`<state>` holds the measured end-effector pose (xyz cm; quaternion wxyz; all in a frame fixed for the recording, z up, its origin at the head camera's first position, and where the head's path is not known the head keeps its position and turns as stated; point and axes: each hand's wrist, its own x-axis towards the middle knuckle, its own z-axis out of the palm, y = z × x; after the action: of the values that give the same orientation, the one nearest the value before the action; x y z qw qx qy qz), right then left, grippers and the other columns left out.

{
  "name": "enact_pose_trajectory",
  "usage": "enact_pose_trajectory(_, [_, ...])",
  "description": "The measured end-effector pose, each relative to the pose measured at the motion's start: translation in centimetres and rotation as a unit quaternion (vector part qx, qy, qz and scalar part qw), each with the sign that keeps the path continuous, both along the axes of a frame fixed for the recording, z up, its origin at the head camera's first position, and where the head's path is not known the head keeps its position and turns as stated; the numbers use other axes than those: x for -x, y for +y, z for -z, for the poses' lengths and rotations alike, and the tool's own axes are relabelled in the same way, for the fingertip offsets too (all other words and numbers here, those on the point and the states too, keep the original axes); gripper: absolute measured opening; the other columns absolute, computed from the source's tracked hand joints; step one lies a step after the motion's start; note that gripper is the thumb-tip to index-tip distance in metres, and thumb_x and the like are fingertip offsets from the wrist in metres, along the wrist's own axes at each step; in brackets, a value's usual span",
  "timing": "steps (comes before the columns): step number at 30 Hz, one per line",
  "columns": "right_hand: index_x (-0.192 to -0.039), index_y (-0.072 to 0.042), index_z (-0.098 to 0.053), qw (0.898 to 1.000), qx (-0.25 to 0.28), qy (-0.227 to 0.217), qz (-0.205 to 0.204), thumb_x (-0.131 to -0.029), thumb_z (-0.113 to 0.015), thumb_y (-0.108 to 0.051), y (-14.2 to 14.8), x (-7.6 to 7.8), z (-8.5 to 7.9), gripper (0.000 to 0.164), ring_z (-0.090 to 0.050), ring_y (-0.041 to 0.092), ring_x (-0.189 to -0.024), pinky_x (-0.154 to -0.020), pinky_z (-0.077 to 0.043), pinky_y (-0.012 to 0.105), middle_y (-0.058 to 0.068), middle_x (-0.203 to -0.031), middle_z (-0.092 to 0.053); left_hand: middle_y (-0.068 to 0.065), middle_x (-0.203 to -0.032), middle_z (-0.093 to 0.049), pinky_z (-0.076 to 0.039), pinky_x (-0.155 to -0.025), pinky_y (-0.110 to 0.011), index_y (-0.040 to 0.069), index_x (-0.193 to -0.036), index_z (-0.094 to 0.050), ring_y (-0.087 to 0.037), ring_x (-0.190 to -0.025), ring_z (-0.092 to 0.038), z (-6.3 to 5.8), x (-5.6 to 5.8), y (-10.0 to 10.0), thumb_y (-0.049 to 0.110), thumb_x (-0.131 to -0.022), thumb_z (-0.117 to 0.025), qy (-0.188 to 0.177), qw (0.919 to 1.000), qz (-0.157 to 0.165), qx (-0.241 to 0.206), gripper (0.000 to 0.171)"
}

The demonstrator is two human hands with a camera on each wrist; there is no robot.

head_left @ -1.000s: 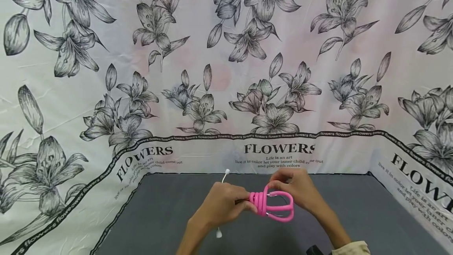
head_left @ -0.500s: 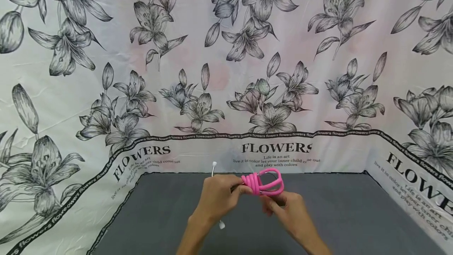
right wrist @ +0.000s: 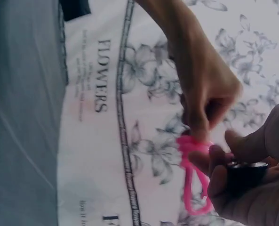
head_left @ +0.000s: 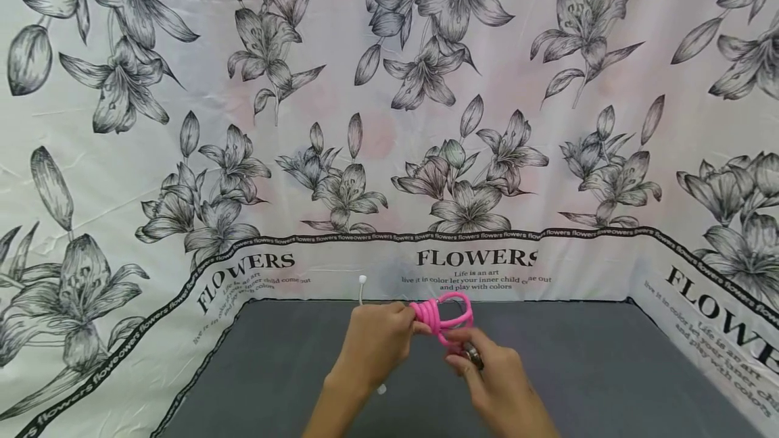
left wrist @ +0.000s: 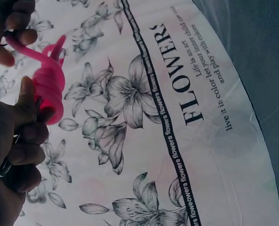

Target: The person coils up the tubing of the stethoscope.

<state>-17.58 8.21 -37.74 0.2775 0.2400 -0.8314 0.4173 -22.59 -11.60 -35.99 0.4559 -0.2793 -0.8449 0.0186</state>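
My left hand grips a pink stethoscope by its metal ear tubes, right beside the tubing, which is wound round them in a tight coil. Loops of tubing stick out to the right of the coil. One white ear tip stands above the left hand, and the other ear tip shows below it. My right hand holds the silver and black chest piece, just below the loops. The left wrist view shows the coil at the left thumb, with tubing running up to the right fingers.
Both hands are raised over a dark grey table surface. A white cloth with black lily prints hangs behind it and along both sides.
The right hand has gone from pinching tubing at the top of the loops to below them, where it now holds the chest piece. The left hand and coil have shifted slightly left and up.
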Motion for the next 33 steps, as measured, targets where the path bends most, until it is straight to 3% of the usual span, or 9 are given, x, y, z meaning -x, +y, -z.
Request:
enact_pose_trajectory(6, [-0.123,0.002,-0.049,0.997,0.068,0.018,-0.019,-0.097,-0.064,0.005,0.6,1.3,-0.5,0.03,-0.051,-0.006,-0.059,-0.051,-0.045,0.022,-0.004,-0.072,-0.071,0.012,-0.057,-0.059,-0.034,-0.045,-0.017,0.021,-0.072,-0.072,-0.004,-0.045,-0.045,-0.3,-0.6,0.2,0.054,-0.087,-0.073,-0.003,0.9988,0.025,0.042,0.036])
enact_pose_trajectory(12, [-0.118,-0.006,-0.07,0.986,0.165,0.001,0.024,-0.092,-0.074,0.0,0.7,2.2,-0.5,0.027,-0.035,-0.005,-0.041,-0.038,-0.028,0.019,-0.004,-0.051,-0.061,0.011,-0.055,-0.056,-0.029,-0.045,-0.016,0.02,-0.069,-0.069,-0.004,-0.045,-0.044,-0.1,-0.9,0.8,0.052,-0.084,-0.079,0.021,0.9979,0.059,0.014,0.037])
enact_pose_trajectory(16, [-0.117,-0.014,-0.078,0.972,0.222,-0.037,0.064,-0.09,-0.079,-0.006,0.6,2.5,-0.5,0.029,-0.038,0.002,-0.041,-0.04,-0.03,0.023,-0.005,-0.049,-0.049,0.01,-0.057,-0.059,-0.031,-0.046,-0.014,0.019,-0.069,-0.07,-0.004,-0.045,-0.046,-0.1,-1.2,1.1,0.046,-0.083,-0.083,0.029,0.9975,0.062,-0.017,0.033])
enact_pose_trajectory(21, [-0.125,-0.016,-0.078,0.964,0.246,-0.042,0.088,-0.095,-0.076,-0.008,0.6,3.2,-0.1,0.031,-0.038,0.001,-0.059,-0.052,-0.034,0.022,-0.006,-0.077,-0.046,0.01,-0.055,-0.055,-0.029,-0.046,-0.013,0.019,-0.069,-0.07,-0.003,-0.044,-0.044,-0.1,-1.4,1.3,0.047,-0.08,-0.084,0.04,0.9957,0.067,-0.049,0.033])
enact_pose_trajectory(24, [-0.134,-0.014,-0.072,0.957,0.272,-0.092,0.039,-0.101,-0.069,-0.01,1.0,3.3,-0.3,0.034,-0.056,-0.005,-0.078,-0.068,-0.047,0.013,-0.014,-0.098,-0.062,0.01,-0.054,-0.053,-0.029,-0.046,-0.014,0.019,-0.069,-0.069,-0.003,-0.044,-0.044,-0.1,-1.3,1.4,0.048,-0.08,-0.085,0.052,0.9946,0.071,-0.054,0.035])
enact_pose_trajectory(26, [-0.143,-0.016,-0.065,0.938,0.308,-0.154,-0.027,-0.104,-0.064,-0.014,1.3,3.4,-0.6,0.038,-0.068,-0.001,-0.092,-0.08,-0.057,0.017,-0.017,-0.111,-0.07,0.01,-0.054,-0.053,-0.03,-0.046,-0.015,0.019,-0.068,-0.068,-0.003,-0.044,-0.045,-0.2,-1.2,1.5,0.048,-0.079,-0.085,0.06,0.9944,0.07,-0.052,0.036])
enact_pose_trajectory(28, [-0.145,-0.023,-0.063,0.903,0.353,-0.225,-0.094,-0.106,-0.062,-0.015,1.8,3.6,-0.9,0.04,-0.072,0.003,-0.097,-0.087,-0.06,0.023,-0.014,-0.112,-0.075,0.01,-0.054,-0.053,-0.031,-0.046,-0.015,0.019,-0.067,-0.067,-0.004,-0.043,-0.045,-0.1,-1.2,1.5,0.048,-0.078,-0.086,0.066,0.9944,0.068,-0.046,0.036])
enact_pose_trajectory(30, [-0.141,-0.025,-0.065,0.867,0.385,-0.276,-0.153,-0.106,-0.06,-0.014,2.3,3.9,-1.1,0.037,-0.072,0.008,-0.103,-0.09,-0.062,0.029,-0.008,-0.114,-0.075,0.01,-0.053,-0.052,-0.032,-0.045,-0.017,0.019,-0.067,-0.066,-0.005,-0.043,-0.046,-0.1,-1.2,1.4,0.048,-0.079,-0.085,0.074,0.9946,0.064,-0.035,0.037])
enact_pose_trajectory(33, [-0.127,-0.026,-0.072,0.836,0.391,-0.32,-0.213,-0.107,-0.057,-0.011,3.1,4.4,-1.1,0.028,-0.069,0.009,-0.106,-0.096,-0.06,0.031,-0.004,-0.114,-0.071,0.01,-0.055,-0.052,-0.035,-0.046,-0.018,0.019,-0.067,-0.065,-0.006,-0.045,-0.048,-0.2,-1.2,1.4,0.05,-0.084,-0.079,0.087,0.9942,0.061,-0.02,0.038])
